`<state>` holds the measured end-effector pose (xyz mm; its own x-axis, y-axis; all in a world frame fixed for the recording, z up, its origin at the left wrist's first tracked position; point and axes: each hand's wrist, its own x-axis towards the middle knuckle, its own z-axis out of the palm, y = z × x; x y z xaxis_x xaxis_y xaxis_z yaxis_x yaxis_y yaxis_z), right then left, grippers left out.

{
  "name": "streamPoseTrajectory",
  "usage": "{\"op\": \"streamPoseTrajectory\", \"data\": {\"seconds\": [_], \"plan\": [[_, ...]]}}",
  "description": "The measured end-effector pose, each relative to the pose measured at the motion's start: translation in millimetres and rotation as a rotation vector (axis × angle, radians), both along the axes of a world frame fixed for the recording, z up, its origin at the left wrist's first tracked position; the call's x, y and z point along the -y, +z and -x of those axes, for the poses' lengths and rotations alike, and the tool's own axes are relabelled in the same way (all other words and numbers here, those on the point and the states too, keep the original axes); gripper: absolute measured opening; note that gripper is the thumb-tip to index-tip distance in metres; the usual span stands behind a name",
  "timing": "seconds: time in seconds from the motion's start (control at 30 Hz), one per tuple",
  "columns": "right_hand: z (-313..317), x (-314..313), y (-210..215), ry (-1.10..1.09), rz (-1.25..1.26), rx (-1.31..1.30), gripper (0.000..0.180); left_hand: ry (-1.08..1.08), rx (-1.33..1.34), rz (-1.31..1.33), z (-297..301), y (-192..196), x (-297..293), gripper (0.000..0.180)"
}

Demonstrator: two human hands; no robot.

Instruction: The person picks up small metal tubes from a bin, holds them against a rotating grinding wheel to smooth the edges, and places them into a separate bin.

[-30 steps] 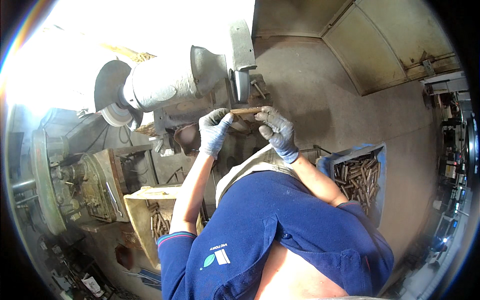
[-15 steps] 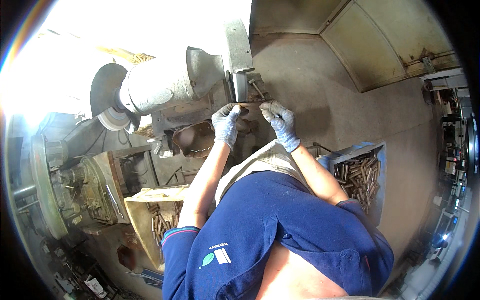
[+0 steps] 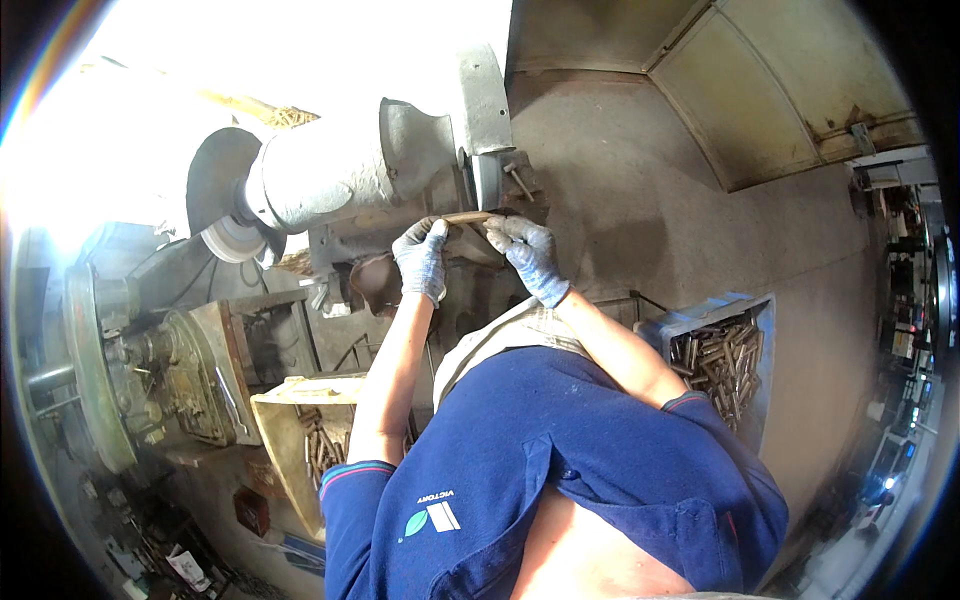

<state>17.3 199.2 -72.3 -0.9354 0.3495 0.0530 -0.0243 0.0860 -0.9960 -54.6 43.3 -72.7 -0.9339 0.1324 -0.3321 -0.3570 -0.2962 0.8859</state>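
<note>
Between my two hands lies a slim brownish metal piece, held level just below the wheel of a grinding machine. My left hand, in a grey-blue work glove, is closed on the piece's left end with the thumb on top. Its right end is pinched in the gloved fingers of my right hand. The right end sits close under the wheel's lower edge; whether it touches cannot be told. Fingertips partly cover both ends of the piece.
At lower left stands a pale box of metal pieces. A blue-edged bin of similar pieces stands at right. A white disc wheel sits at the machine's left end. A small hammer-shaped tool lies beside the right wheel.
Both hands have shifted left along the wheel, my right hand further than my left. More of the metal piece now shows between them. The view has moved slightly.
</note>
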Motion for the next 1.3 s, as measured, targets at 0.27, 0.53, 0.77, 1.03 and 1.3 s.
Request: {"op": "streamPoseTrajectory", "data": {"seconds": [0.27,0.53,0.77,1.03,1.3], "plan": [[-14.5,-42.1,-7.6,-0.137,-0.106,0.111,0.019,-0.103,-0.045,0.034,-5.8,-20.3,-43.0,0.008],[3.2,-4.3,-9.2,-0.075,0.096,0.051,0.022,-0.051,0.056,0.073,11.2,-25.0,-8.1,0.010],[4.6,6.0,-13.2,0.071,0.210,-0.009,0.024,-0.073,-0.007,0.106,8.4,-5.3,15.9,0.011],[-53.2,-16.5,30.5,0.098,-0.476,-0.360,0.049,-0.193,-0.255,0.197,-36.6,37.4,21.1,0.015],[-84.4,-22.9,63.9,0.062,-0.572,-0.419,0.052,-0.293,-0.608,0.253,-51.4,69.6,13.7,0.018]]}}
